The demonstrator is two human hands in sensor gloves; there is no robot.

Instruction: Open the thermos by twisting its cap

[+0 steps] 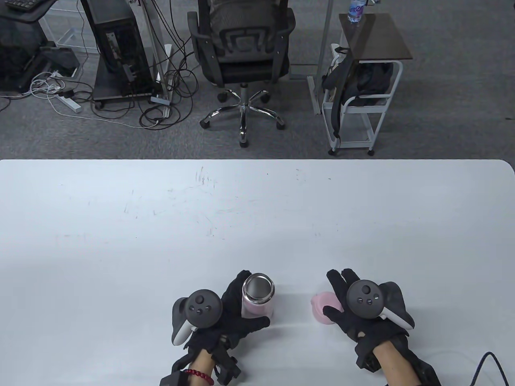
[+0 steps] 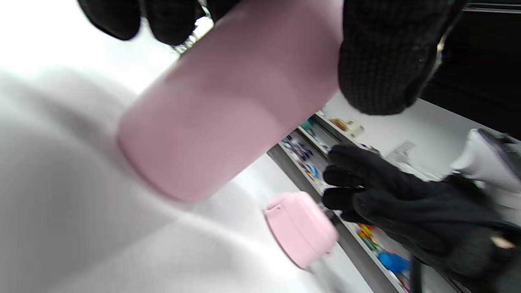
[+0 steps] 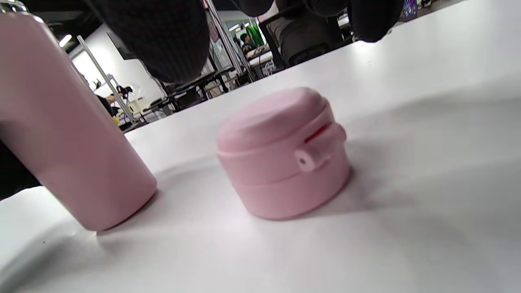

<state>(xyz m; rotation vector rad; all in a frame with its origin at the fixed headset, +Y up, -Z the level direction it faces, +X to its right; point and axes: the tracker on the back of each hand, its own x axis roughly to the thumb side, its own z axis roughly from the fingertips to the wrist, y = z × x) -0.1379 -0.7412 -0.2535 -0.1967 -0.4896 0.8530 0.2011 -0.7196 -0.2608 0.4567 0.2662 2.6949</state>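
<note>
Table view, thermos: the pink thermos [image 1: 258, 299] stands upright near the bench's [image 1: 257, 209] front edge, its steel mouth uncovered; the left hand [image 1: 225, 317] wraps its body, fingers behind and thumb in front.
Table view, cap: the pink cap [image 1: 325, 307] sits on the bench to the right of the thermos and apart from it, half under the right hand [image 1: 358, 307], which is the nearer hand.
Table view, right grip: the fingers are spread above the cap; contact cannot be told here.
Left wrist view, left grip: gloved fingers [image 2: 382, 61] clasp the thermos [image 2: 220, 114], whose base meets the bench; its long axis looks slanted only through the camera's tilt.
Left wrist view, cap: the cap [image 2: 301, 228] lies beyond the thermos base, the right hand [image 2: 407, 203] just beside it.
Right wrist view, cap: the cap [image 3: 285, 158] rests dome-up directly below the fingertips [image 3: 163, 36], with a clear gap; this grip is released.
Judgement: the twisting looks done; the cap is off and set down.
</note>
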